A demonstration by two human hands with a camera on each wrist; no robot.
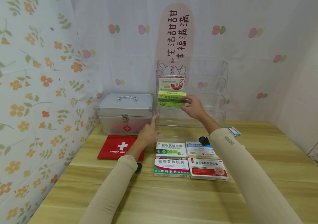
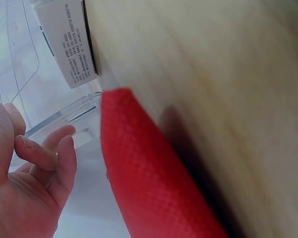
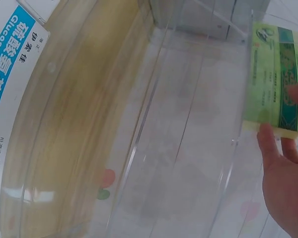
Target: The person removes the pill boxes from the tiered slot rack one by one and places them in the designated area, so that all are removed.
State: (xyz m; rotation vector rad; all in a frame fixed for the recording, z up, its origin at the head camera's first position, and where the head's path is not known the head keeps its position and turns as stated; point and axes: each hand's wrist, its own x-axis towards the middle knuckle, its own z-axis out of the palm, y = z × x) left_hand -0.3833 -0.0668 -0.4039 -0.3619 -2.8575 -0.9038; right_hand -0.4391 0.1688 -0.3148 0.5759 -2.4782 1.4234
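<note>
My right hand grips the right end of a green medicine box. That box stands in the clear plastic rack, on the tier below a white-and-red medicine box. In the right wrist view, the fingers lie round the lower edge of the green box. My left hand is at the rack's left side, its index finger pointing up. The left wrist view has the rack's clear edge running between its fingers, some of them curled; the exact contact is partly hidden.
In front of the rack lie several medicine boxes, among them a red-and-white one and a pink-and-green one. A silver first-aid case stands left of the rack, behind a red first-aid pouch. A floral curtain borders the table's left.
</note>
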